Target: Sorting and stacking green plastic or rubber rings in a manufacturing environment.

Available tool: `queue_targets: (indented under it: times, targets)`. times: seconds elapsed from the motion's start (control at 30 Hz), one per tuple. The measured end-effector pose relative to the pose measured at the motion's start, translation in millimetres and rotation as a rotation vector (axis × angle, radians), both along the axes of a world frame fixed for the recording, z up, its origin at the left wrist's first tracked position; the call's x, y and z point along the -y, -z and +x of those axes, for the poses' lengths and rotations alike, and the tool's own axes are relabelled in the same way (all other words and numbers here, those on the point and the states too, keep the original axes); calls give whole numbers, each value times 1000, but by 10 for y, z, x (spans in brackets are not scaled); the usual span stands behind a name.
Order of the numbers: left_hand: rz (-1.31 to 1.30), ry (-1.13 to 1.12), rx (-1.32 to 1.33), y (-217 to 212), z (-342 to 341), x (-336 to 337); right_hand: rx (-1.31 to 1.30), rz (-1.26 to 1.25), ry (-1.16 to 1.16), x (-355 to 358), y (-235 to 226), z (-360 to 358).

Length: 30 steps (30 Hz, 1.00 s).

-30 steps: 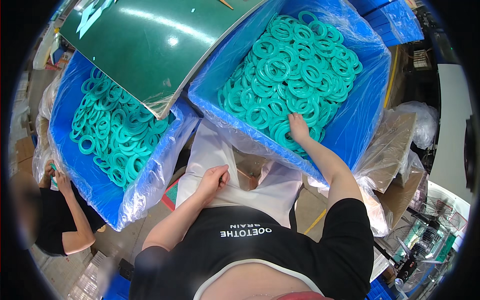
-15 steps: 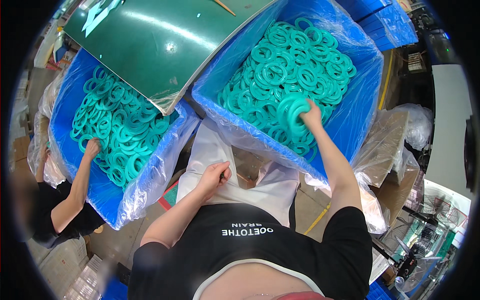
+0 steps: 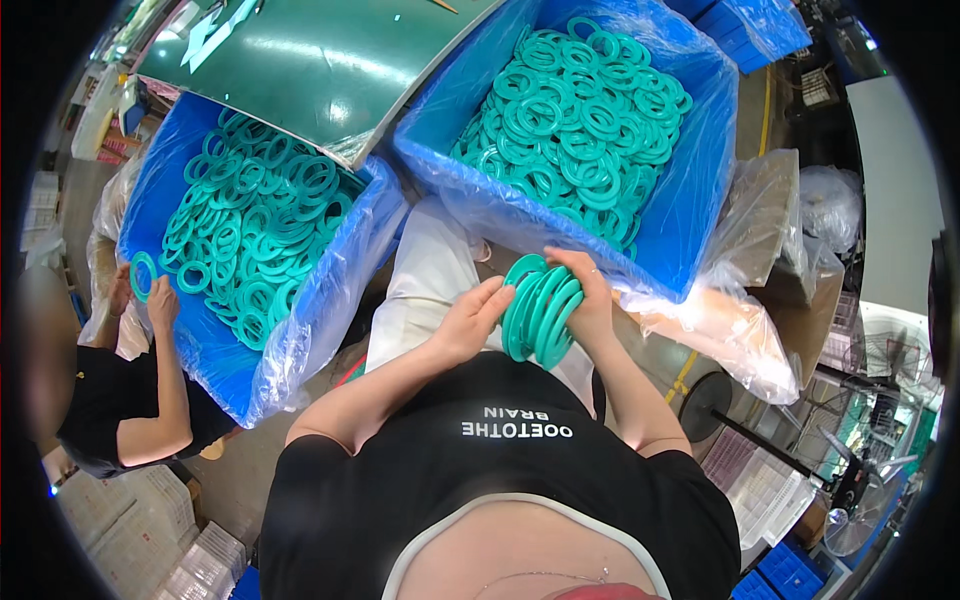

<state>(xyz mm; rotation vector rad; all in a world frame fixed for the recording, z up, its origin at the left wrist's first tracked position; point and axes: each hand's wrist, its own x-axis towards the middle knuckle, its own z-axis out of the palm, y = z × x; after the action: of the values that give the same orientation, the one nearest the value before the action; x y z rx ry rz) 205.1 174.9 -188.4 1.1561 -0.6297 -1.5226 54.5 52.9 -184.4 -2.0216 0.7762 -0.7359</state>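
Observation:
Several teal rings (image 3: pixel 541 312) stand on edge as a loose stack in front of my body, above my lap. My left hand (image 3: pixel 474 320) grips the stack from the left, thumb and fingers at its edge. From the right, my right hand (image 3: pixel 585 290) is closed around the other side of the same rings. Just beyond them a blue bin (image 3: pixel 705 200), lined with clear plastic, holds a heap of matching teal rings (image 3: pixel 590 120).
Another lined blue bin (image 3: pixel 150 215) of teal rings stands at the left. A co-worker's hands (image 3: pixel 150 295) hold one ring there. A green table (image 3: pixel 300 75) lies between the bins at the far side. Cardboard boxes (image 3: pixel 765 215) and a fan (image 3: pixel 850 490) stand right.
My right hand has brought rings out of the right bin toward my body. My left hand has come up and taken hold of them. The co-worker has lifted a ring.

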Motion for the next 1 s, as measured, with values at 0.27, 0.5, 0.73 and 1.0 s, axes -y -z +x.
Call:
queue_targets:
  times: [0.27,0.5,0.73,1.0]
  targets:
    - [63,-168,44,131,22,-254,372,649,249,-329,310,-368]
    - [-34,-168,-149,54,-268,-290,623,1239,95,-644,329,-476]
    - [63,-130,-151,5,41,-271,940,1456,-106,-565,104,-364]
    - [-31,221,194,-115,84,-213,304,992,34,-575,-35,-467]
